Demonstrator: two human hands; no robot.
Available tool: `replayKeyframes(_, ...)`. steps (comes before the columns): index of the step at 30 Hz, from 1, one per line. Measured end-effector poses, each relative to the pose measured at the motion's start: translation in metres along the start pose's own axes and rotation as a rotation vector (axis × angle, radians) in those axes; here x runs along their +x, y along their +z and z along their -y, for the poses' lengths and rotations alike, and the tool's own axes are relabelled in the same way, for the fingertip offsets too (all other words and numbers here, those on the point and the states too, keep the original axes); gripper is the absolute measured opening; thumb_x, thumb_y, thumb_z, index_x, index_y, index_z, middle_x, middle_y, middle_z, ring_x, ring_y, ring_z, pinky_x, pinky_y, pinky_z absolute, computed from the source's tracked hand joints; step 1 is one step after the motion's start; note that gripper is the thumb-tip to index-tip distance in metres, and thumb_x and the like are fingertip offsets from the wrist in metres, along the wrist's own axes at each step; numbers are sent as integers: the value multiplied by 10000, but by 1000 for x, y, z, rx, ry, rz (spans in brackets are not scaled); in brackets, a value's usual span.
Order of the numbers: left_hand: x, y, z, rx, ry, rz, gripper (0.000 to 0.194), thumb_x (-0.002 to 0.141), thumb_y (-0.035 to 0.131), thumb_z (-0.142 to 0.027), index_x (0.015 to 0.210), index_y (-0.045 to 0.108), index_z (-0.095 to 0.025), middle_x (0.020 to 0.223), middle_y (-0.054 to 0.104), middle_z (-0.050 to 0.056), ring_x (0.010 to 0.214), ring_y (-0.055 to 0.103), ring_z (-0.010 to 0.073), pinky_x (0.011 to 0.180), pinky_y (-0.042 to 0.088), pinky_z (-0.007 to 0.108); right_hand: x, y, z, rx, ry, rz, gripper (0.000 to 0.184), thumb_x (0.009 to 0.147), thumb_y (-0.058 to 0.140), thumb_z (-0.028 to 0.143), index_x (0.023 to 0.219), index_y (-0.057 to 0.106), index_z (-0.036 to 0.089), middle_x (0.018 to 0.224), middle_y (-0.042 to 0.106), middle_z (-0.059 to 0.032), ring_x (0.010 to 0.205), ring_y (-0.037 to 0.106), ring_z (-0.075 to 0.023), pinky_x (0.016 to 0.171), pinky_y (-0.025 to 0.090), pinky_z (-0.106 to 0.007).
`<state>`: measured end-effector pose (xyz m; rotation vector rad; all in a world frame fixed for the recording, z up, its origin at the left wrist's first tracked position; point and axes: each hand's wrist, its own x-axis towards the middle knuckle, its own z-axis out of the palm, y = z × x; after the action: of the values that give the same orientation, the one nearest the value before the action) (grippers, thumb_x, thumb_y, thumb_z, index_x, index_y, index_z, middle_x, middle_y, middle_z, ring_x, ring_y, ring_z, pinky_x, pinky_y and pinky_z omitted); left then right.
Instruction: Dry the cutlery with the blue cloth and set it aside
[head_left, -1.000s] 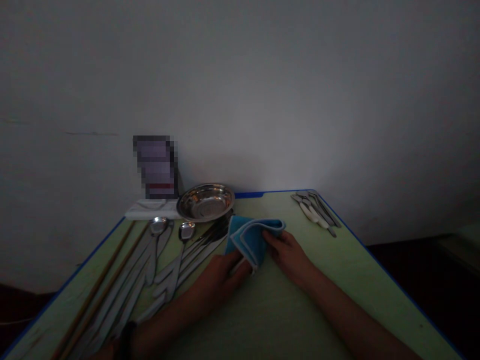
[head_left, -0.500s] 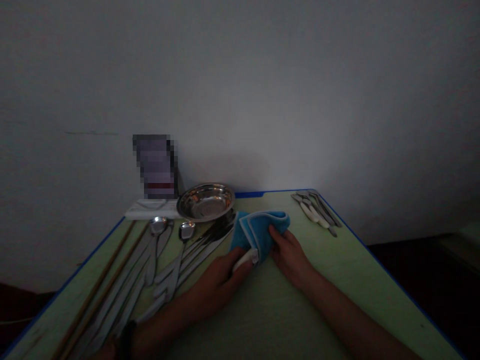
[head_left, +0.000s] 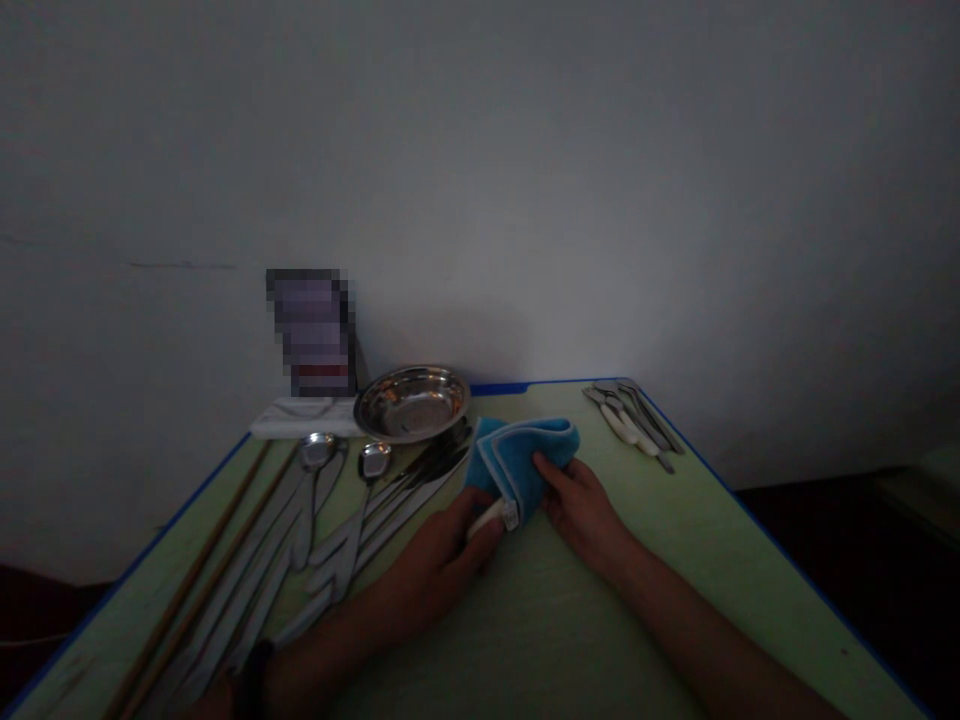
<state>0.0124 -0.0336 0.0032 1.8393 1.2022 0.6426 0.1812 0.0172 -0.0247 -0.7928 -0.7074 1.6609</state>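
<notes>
A folded blue cloth [head_left: 517, 455] with pale edging lies on the green table [head_left: 570, 620] near its far middle. My right hand [head_left: 581, 510] is closed on the cloth's right side, fingers pressed into it. My left hand [head_left: 442, 555] grips a white-handled utensil [head_left: 491, 517] whose far end is wrapped inside the cloth. The utensil's head is hidden by the fabric.
Several long metal spoons and ladles [head_left: 330, 520] lie spread at the left, beside two wooden sticks [head_left: 202, 570]. A steel bowl [head_left: 412, 402] and a white slab [head_left: 300, 418] stand at the back by the wall. Several white-handled utensils [head_left: 634, 420] lie at the back right corner.
The cloth has bunched up and shifted a little right and away around the utensil. Both hands moved slightly with it.
</notes>
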Motion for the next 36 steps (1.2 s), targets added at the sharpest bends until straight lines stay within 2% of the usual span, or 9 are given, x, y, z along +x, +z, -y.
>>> replayKeyframes(7, 0, 0, 0, 29, 11, 1, 269, 912, 347, -392, 972, 492, -174, 756, 545, -4, 686, 515, 149, 637, 405, 258, -2, 2, 2, -8, 21, -30, 201, 651, 723, 273, 797, 653, 153, 807, 711, -40, 884, 635, -205, 817, 468, -346)
replayKeyframes(15, 0, 0, -3, 42, -17, 90, 396, 917, 284, -459, 700, 474, -188, 578, 492, -42, 544, 483, 120, 560, 371, 234, -3, 4, 3, 26, 20, -20, 214, 655, 724, 282, 819, 650, 165, 812, 711, -34, 894, 635, -199, 820, 470, -343)
replayKeyframes(19, -1, 0, -3, 38, -19, 79, 401, 923, 271, -446, 689, 473, -190, 580, 500, -42, 560, 500, 123, 576, 378, 228, -1, 2, 2, 64, 19, -81, 229, 698, 683, 355, 847, 634, 188, 858, 707, -30, 913, 629, -196, 799, 485, -338)
replayKeyframes(24, -2, -1, -2, 32, -9, 76, 421, 930, 256, -436, 672, 479, -190, 587, 506, -37, 583, 517, 124, 618, 392, 229, 1, 1, 1, 113, 32, -134, 253, 680, 683, 405, 823, 613, 208, 860, 703, -25, 948, 615, -212, 773, 504, -346)
replayKeyframes(31, -1, -1, -3, 25, -19, 84, 422, 929, 255, -427, 670, 484, -186, 575, 513, -35, 566, 513, 124, 614, 393, 236, -1, 3, 4, 99, 42, -112, 254, 696, 676, 387, 850, 618, 194, 863, 705, -38, 942, 618, -210, 780, 502, -350)
replayKeyframes(36, -1, -1, -4, 30, -30, 75, 420, 924, 262, -434, 663, 483, -190, 586, 515, -37, 575, 513, 126, 618, 395, 240, -3, 4, 4, 38, 5, -75, 225, 679, 699, 300, 857, 638, 177, 892, 706, -42, 951, 615, -200, 822, 478, -336)
